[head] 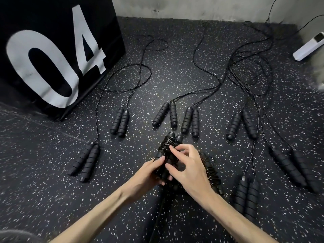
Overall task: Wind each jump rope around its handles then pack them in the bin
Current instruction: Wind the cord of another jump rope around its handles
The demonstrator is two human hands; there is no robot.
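With your left hand [149, 174] gripping the wound jump rope [168, 146] above the floor [52, 199] and right fingers [172, 149] pinching its cord, tuck that end snugly under the coils.

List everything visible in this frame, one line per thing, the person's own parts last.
Wound jump rope: one, black, centre, held in both hands.
Second wound rope: one, black, on the floor by the right hand.
Unwound jump ropes: seven pairs of black handles, laid in an arc, cords trailing away.
Box: one, black with white "04", far left.
Power strip: one, white, far right by the wall.
Floor: dark, white-speckled.
Left hand: grips the handles from below.
Right hand: pinches the cord at the bundle.
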